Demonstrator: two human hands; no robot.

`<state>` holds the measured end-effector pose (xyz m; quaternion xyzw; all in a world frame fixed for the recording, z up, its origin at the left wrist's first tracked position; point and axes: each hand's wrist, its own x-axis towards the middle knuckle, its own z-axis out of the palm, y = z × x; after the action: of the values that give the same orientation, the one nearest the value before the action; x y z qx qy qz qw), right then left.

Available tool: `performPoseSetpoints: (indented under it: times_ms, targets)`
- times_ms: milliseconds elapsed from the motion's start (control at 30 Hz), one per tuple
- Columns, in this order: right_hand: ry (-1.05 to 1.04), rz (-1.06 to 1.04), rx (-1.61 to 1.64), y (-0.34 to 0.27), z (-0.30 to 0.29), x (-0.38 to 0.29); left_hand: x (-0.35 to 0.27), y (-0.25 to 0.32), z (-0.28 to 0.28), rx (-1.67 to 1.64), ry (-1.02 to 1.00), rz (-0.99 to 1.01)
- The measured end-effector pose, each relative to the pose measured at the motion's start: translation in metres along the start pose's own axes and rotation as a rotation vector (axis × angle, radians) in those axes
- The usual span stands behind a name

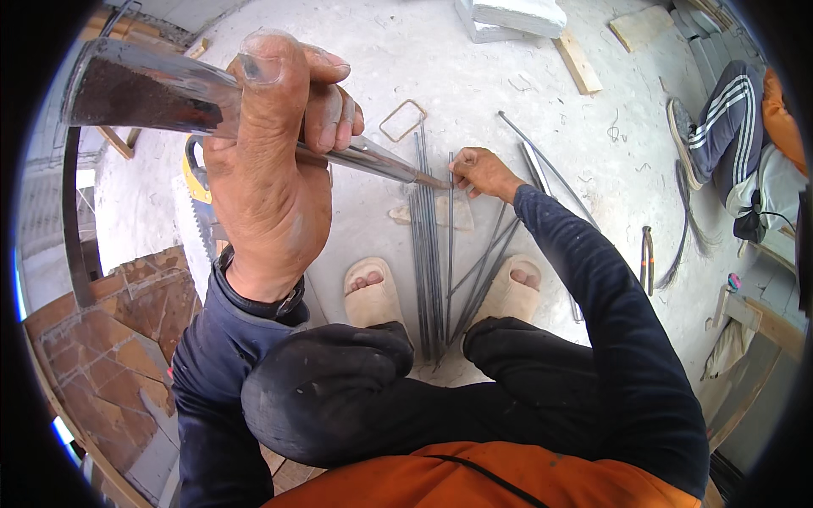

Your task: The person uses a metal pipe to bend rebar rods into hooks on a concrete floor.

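Note:
My left hand, raised close to the camera, is closed around a metal tube that has a wide, dark-stained end at the upper left. The tube's narrow end points down to the right, towards the rods. With thumb and fingers, my right hand pinches a thin steel rod near its upper end. Left of that rod, a bundle of steel rods lies between my sandals. More rods lie crossed by the right sandal. A bent wire rectangle rests on the floor above the bundle.
A handsaw is at the left, near broken brown tiles. On the right are pincers, tie wire and a seated person's leg. Wrapped blocks and a wooden batten lie at the top.

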<state>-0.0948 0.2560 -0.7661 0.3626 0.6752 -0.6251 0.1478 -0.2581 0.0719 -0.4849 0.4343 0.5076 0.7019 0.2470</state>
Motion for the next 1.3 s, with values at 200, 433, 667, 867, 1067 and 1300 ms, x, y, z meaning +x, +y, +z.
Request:
performPoseSetpoints:
  times_ms: [200, 433, 667, 867, 1067, 1300]
  targets:
    - [0.078, -0.1, -0.116, 0.015, 0.01, 0.017, 0.0, -0.014, -0.002, -0.108, 0.029, -0.033]
    - [0.11, -0.037, -0.219, 0.018, 0.016, 0.023, 0.009, -0.029, 0.013, -0.011, 0.231, 0.098]
    - [0.146, -0.096, -0.357, 0.014, 0.03, 0.028, 0.015, -0.027, 0.009, 0.135, 0.451, 0.084]
    - [0.08, -0.071, -0.416, -0.001, 0.033, 0.029, 0.014, -0.036, -0.05, -0.188, 0.345, -0.106]
    - [0.145, -0.221, -0.683, 0.052, 0.017, 0.049, 0.005, -0.046, -0.06, -0.285, 0.134, -0.106]
    - [0.058, 0.057, -0.531, -0.018, 0.011, 0.01, 0.0, -0.041, -0.044, -0.227, 0.215, -0.125]
